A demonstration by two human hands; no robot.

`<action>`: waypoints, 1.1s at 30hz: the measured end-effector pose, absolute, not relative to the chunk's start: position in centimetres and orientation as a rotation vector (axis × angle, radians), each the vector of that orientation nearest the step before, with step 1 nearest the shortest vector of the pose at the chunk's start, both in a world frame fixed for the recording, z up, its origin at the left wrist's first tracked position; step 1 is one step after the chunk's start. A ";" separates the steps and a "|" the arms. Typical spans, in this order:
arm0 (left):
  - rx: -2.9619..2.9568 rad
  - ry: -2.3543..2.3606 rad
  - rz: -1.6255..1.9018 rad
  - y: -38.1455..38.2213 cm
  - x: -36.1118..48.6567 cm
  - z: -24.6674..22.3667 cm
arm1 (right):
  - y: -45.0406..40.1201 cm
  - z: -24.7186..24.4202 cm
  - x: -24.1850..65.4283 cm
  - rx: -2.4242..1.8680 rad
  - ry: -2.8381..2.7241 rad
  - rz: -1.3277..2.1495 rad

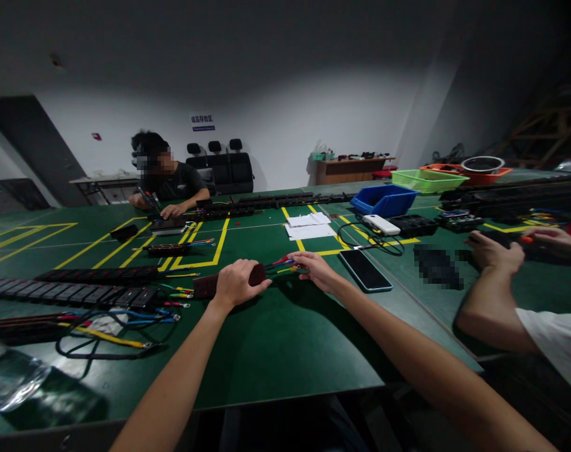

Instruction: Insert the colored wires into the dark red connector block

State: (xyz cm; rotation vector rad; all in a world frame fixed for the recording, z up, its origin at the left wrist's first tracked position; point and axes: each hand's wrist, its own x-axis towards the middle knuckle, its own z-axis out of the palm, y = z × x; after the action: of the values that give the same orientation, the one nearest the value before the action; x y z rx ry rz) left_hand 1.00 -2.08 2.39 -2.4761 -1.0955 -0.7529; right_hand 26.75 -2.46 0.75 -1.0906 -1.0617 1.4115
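Observation:
My left hand (237, 284) is closed round a long dark reddish-brown strip (205, 287), whose end sticks out past my thumb. From that end run thin coloured wires (279, 263), red, blue and yellow-green among them. The fingers of my right hand (317, 272) are closed on these wires near their tips. To the left, a long black segmented strip (73, 292) lies on the green table (266, 364). Beside it is a bundle of blue, yellow and black cables (139, 317) with ring terminals.
A phone (365, 271) lies right of my right hand, with white papers (308, 226) and a blue bin (384, 199) farther back. Another person's hands (497, 254) work at the right. A co-worker (172, 182) sits across the table. A clear plastic container (12, 380) stands near left.

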 end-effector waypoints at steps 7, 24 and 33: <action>-2.483 -1.082 -0.780 -2.1 1.0 2.5 | -2.6 0.6 26.6 -0.981 -1.082 1.474; -2.483 -1.087 -0.759 -2.2 1.0 2.7 | -2.8 0.7 26.5 -1.013 -1.111 1.428; -2.464 -1.119 -0.764 -2.3 1.1 2.8 | -2.7 0.7 26.3 -0.990 -1.069 1.446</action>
State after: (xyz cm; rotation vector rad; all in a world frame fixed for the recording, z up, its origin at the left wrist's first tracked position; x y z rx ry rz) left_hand 1.14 -2.25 2.84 -2.4640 -1.1188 -0.7638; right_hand 26.29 -2.73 0.72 -0.9901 -1.0690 1.4463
